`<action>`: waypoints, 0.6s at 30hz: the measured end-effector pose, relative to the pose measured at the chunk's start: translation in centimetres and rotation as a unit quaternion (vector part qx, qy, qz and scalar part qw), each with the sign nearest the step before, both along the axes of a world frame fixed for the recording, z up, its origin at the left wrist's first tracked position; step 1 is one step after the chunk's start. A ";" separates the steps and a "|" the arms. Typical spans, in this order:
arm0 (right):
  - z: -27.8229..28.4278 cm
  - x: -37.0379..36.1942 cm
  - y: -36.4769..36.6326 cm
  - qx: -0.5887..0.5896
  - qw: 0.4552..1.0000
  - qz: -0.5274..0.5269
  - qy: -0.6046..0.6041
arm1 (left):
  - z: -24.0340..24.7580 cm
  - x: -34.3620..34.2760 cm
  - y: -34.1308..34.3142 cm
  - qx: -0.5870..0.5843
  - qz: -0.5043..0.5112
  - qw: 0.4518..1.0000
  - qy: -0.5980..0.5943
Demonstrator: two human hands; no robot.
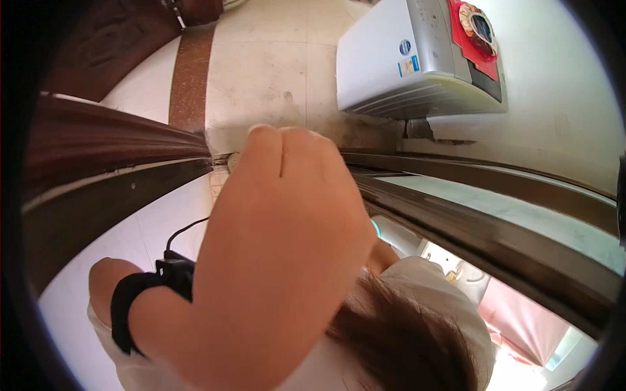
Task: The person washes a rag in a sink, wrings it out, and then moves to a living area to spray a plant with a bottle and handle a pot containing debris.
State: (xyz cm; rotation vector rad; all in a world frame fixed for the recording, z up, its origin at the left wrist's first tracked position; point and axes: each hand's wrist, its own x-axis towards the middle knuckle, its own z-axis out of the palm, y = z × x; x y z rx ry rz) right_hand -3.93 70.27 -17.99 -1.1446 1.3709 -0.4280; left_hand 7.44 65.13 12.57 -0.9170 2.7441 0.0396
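My left hand (pixel 287 215) is raised close to the camera and fills the middle of the view. Its back and knuckles face me, with the fingers curled and pressed together. Whatever they may hold is hidden behind them. Around that arm runs a black strap (pixel 124 313) with a small black device (pixel 175 270), from which a thin cable (pixel 186 228) leads away. A patch of my right arm (pixel 381 256) shows beside the white sleeve (pixel 417 274); the right hand is out of sight.
A white washing machine (pixel 378 55) stands ahead on the right, with a red cloth (pixel 464 49) and a round patterned item (pixel 479 29) on top. A brown door frame (pixel 117 146) rises at left and a dark rail (pixel 482 228) crosses at right. Pale tiled floor (pixel 257 72) lies ahead.
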 end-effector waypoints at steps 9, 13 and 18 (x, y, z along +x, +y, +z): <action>-0.2 0.5 -4.1 0.027 0.996 -0.079 0.025 | 3.1 -0.6 -6.1 -0.069 -0.076 0.979 0.175; -0.4 0.4 -6.2 0.033 0.992 -0.113 0.037 | 3.0 -0.8 -8.1 -0.024 -0.129 0.980 0.148; -0.1 -0.1 -9.3 0.042 0.985 -0.157 0.055 | 2.7 -1.3 -10.8 0.048 -0.184 0.978 0.087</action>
